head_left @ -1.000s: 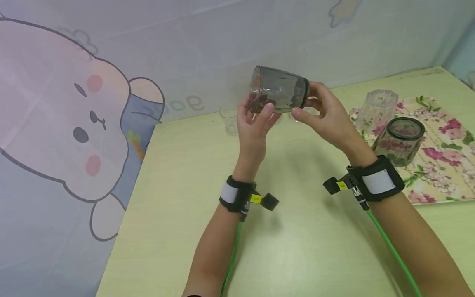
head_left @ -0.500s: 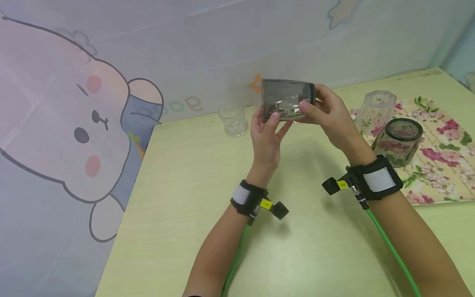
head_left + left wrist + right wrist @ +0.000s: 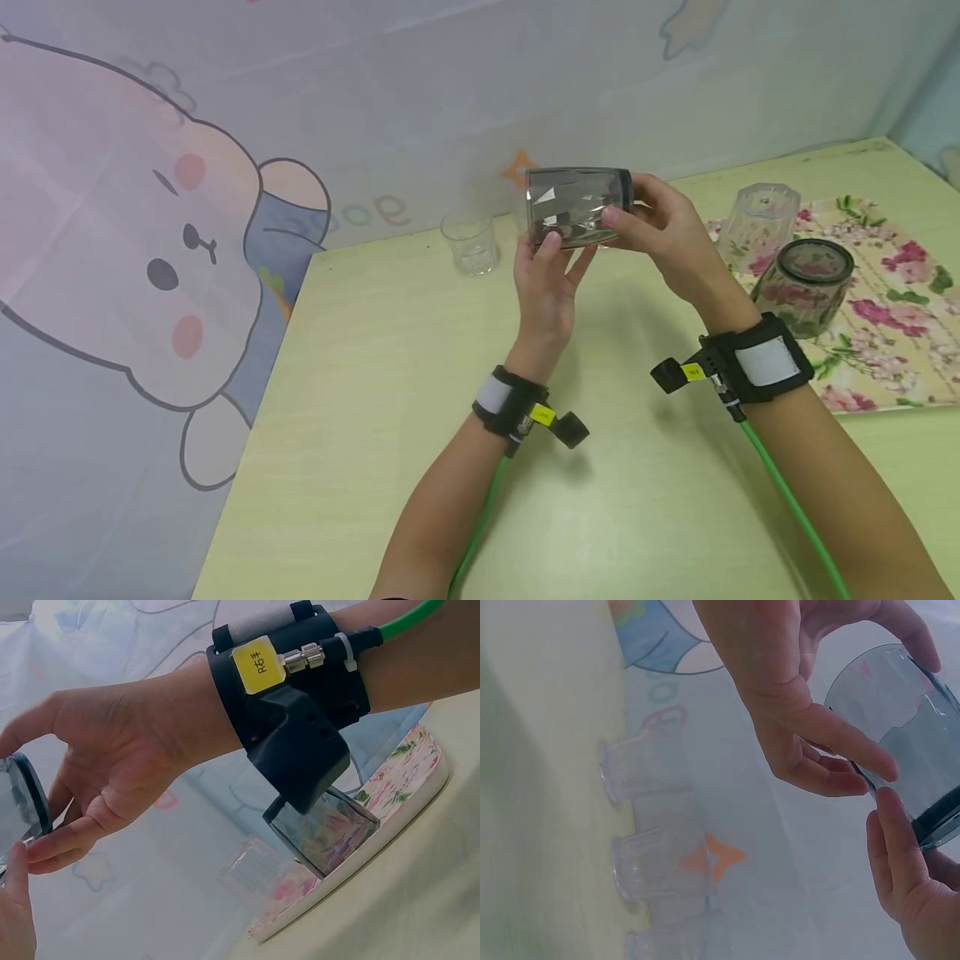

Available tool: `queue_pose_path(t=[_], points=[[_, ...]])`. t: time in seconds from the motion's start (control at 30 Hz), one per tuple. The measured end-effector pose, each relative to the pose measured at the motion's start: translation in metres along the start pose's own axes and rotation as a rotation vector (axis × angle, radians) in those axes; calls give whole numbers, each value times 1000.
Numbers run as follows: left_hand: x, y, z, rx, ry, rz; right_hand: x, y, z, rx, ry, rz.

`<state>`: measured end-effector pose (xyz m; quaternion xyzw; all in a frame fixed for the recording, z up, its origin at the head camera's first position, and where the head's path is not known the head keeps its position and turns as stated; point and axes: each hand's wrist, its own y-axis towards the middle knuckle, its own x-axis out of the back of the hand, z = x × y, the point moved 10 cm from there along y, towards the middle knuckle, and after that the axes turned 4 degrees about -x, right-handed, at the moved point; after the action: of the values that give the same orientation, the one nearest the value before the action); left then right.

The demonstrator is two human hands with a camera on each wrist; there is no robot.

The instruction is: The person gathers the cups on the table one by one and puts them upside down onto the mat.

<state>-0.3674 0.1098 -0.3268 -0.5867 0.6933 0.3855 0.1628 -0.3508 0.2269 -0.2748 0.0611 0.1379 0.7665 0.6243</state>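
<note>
Glass (image 3: 576, 207), dark and lying sideways, is held in mid-air above the counter (image 3: 420, 433); the left hand (image 3: 550, 279) and right hand (image 3: 660, 229) pinch it by fingertips. Such a light grip risks a slip onto the small cup (image 3: 470, 241) behind.

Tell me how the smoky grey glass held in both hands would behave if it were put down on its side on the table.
The grey glass looks round, so on the table it would probably roll. It seems rigid and likely breakable. Its glossy wall may be slippery; the left hand and right hand hold it by fingertips.
</note>
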Motion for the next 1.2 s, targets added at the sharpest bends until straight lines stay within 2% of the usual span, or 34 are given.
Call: queue_pose_path(t=[0.23, 0.37, 0.57, 0.87, 0.97, 1.03, 1.1, 1.2], points=[[-3, 0, 0, -3, 5, 12, 4, 0, 1, 15, -38, -33], [-5, 0, -5, -19, 42, 26, 5, -2, 5, 53, -27, -56], [-10, 2, -14, -24, 116, 84, 5, -5, 14, 101, 9, -85], [-12, 7, -22, -27, 322, 227, 6, -8, 25, 152, 18, -108], [-11, 10, -25, -10, 382, 268, 6, -8, 28, 164, 9, -110], [-9, 13, -28, 1, 417, 279, 6, -8, 29, 165, 4, -110], [-5, 15, -32, -11, 492, 276, 6, -8, 30, 168, 0, -108], [0, 19, -42, -72, 641, 260, 7, -9, 30, 168, -10, -108]])
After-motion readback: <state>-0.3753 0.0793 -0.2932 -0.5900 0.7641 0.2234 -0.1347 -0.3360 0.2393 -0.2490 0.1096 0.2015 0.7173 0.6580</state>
